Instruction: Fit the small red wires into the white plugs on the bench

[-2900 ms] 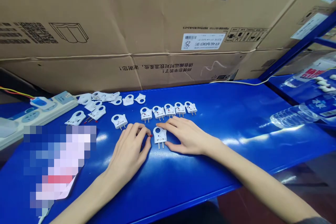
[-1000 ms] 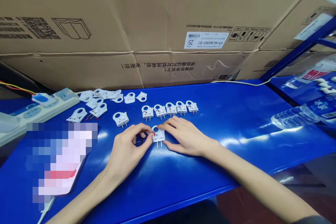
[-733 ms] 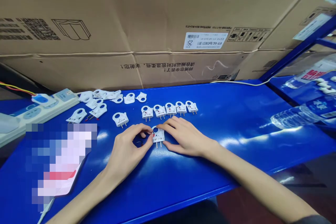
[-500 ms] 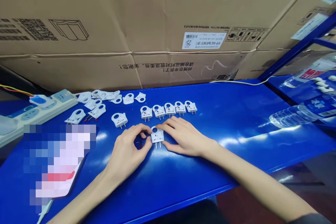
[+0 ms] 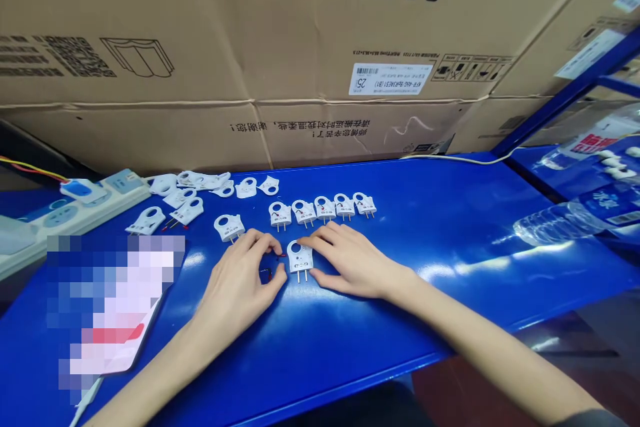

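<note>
A white plug-in housing (image 5: 300, 260) with a round hole and two metal prongs rests on the blue table, prongs toward me. My right hand (image 5: 350, 260) grips its right side, index finger near the top and thumb low by the prongs. Just left of the housing is my left hand (image 5: 250, 273), its thumb and index finger apart from it. A small red-tipped part (image 5: 281, 255) sticks out by the left fingertips, and something dark and red shows in the gap of that hand; the curled fingers hide the rest.
Behind my hands stands a row of several similar housings (image 5: 324, 209). Another housing (image 5: 229, 227) lies left, with a loose pile (image 5: 203, 180) farther back. A power strip (image 5: 75, 210), a blurred-out phone-like object (image 5: 125, 307), a bottle (image 5: 545, 223) and a large carton (image 5: 300, 67) surround the area.
My left fingertips have come away from the housing, moving slightly left, and the red-tipped part now shows beside them. My right hand stays on the housing.
</note>
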### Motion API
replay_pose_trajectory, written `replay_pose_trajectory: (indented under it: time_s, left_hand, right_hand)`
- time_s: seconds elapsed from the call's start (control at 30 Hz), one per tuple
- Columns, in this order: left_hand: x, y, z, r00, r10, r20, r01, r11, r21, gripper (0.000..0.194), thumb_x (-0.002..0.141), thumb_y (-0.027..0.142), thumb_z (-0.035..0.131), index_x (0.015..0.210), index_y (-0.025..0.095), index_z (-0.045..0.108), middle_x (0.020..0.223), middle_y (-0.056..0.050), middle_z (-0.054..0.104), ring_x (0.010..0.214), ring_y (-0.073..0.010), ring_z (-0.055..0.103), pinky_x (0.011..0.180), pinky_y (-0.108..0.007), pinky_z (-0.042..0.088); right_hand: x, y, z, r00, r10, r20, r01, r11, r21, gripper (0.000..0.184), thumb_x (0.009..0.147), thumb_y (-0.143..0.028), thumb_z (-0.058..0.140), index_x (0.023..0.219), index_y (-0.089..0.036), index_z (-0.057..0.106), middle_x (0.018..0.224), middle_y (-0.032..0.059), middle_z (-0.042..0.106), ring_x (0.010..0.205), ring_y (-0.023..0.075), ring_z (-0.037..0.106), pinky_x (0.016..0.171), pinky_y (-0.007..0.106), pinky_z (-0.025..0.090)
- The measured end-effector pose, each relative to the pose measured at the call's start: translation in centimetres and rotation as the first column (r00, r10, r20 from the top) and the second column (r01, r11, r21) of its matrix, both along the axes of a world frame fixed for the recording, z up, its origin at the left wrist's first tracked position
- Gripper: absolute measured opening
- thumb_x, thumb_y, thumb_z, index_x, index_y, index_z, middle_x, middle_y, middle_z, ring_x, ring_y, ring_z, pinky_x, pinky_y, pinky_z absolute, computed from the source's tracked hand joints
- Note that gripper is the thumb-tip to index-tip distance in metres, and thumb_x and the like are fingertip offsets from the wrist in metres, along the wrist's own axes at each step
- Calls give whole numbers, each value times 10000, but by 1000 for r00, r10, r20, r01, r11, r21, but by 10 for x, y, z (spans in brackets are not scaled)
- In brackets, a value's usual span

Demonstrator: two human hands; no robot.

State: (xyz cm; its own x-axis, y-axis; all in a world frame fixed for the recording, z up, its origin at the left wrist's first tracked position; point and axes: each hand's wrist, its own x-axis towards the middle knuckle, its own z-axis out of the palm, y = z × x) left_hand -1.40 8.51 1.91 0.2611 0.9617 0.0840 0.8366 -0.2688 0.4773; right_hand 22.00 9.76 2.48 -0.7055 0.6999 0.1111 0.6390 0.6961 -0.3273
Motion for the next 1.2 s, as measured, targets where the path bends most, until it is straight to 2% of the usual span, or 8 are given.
replay_pose_trajectory:
  time_s: [0.17, 0.27, 0.53, 0.63, 0.9, 1.2]
  left_hand:
    - [1, -3, 2, 979, -7, -202, 26, 995, 93, 140, 888, 358, 511, 906, 223, 542, 945, -54, 630, 883, -266, 616, 786, -421, 453]
    - [2, -4, 3, 969, 10, -245, 26, 989, 144, 143, 906, 358, 493, 882, 222, 532, 933, -62, 634, 880, -270, 607, 782, -420, 429]
    - [3, -4, 3, 972, 9, -236, 16, 995, 102, 400, 1013, 371, 348, 735, 224, 594, 829, -62, 627, 873, -267, 555, 776, -414, 385]
    - [3, -3, 2, 977, 4, -213, 13, 997, 80, 388, 997, 374, 383, 720, 223, 608, 804, -57, 624, 848, -260, 548, 762, -407, 381]
    - [2, 0, 0, 980, 5, -197, 6, 998, 57, 279, 941, 395, 448, 725, 236, 524, 811, -45, 630, 852, -268, 560, 769, -407, 377]
    - [2, 2, 1, 971, 90, -220, -72, 994, 86, 333, 1029, 461, 379, 827, 234, 514, 821, -37, 640, 825, -257, 590, 740, -380, 346]
  right_hand:
    - [0, 0, -1, 1000, -4, -15, 4, 1000, -8, 453, 1000, -337, 594, 1412, -157, 540, 1241, 122, 646, 1103, 269, 587, 943, 439, 516]
    - [-1, 0, -2, 1000, -4, -20, 4, 1000, -12, 458, 999, -344, 594, 1416, -165, 535, 1238, 125, 647, 1104, 271, 586, 940, 441, 520]
    - [-2, 0, -3, 1000, -5, -14, 5, 1000, -2, 450, 1003, -347, 588, 1412, -167, 540, 1225, 121, 646, 1106, 271, 582, 955, 442, 516]
    - [-2, 0, -2, 1000, -5, -11, 5, 1000, -6, 451, 1005, -353, 589, 1415, -171, 538, 1231, 120, 643, 1108, 271, 580, 956, 443, 514]
    - [-1, 0, -2, 1000, -3, -10, 3, 1000, -10, 458, 1007, -355, 585, 1424, -173, 531, 1233, 118, 639, 1099, 268, 580, 930, 439, 517]
    - [0, 1, -1, 1000, 1, -9, -1, 1000, -13, 459, 1009, -349, 578, 1428, -169, 527, 1236, 120, 637, 1092, 262, 579, 926, 433, 509]
